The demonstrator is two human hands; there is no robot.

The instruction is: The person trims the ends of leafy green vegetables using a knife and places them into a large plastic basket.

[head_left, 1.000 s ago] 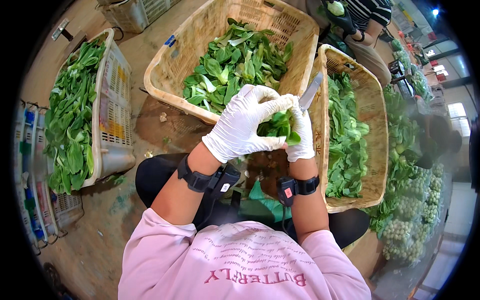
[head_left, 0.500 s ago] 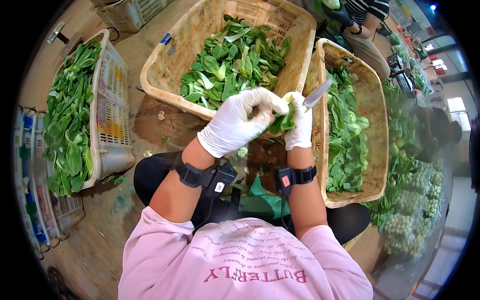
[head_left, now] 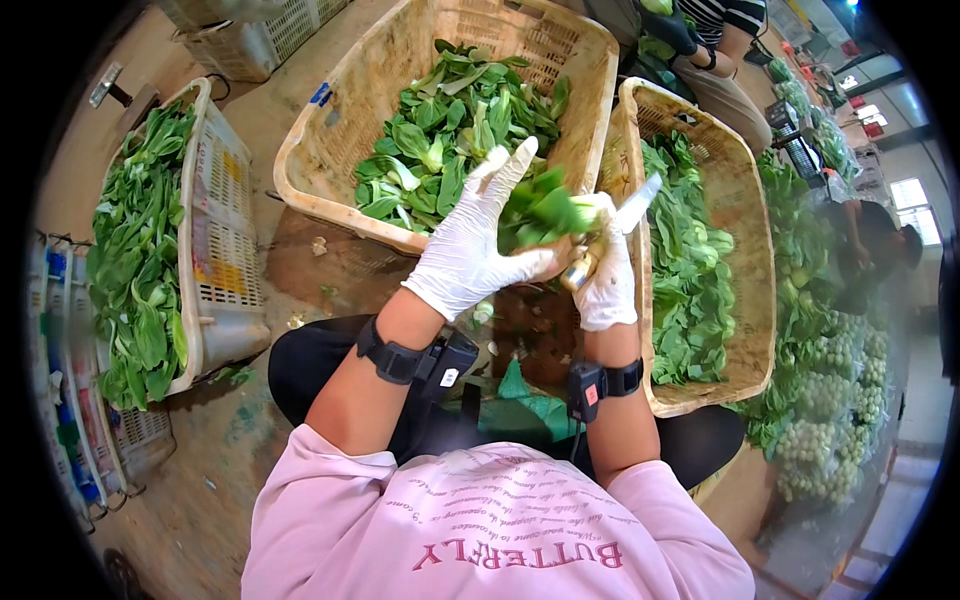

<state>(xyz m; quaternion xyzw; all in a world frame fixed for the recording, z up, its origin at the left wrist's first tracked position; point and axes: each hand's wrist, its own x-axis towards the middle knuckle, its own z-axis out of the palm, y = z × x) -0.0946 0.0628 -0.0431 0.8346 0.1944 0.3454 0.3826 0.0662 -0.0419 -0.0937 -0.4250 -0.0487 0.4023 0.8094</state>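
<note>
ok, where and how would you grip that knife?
Probably by the handle, coming from the picture's lower left: its yellowish end pokes out of the right hand that way, while the flat metal blade points off to the upper right.

Thin, wrinkled, rubbery white gloves (head_left: 440, 280) cover the left hand (head_left: 475, 235) and right hand (head_left: 610, 285); the knife (head_left: 637, 204), beside the right crate's (head_left: 758, 340) left edge, has a smooth, shiny metal blade. The middle crate (head_left: 345, 213) is hard plastic, scuffed and stained along its near rim; inside, the leaves (head_left: 410, 140) look smooth, faintly glossy. The pink shirt (head_left: 480, 515) is soft matt cloth, the floor (head_left: 215, 480) rough-looking
</note>
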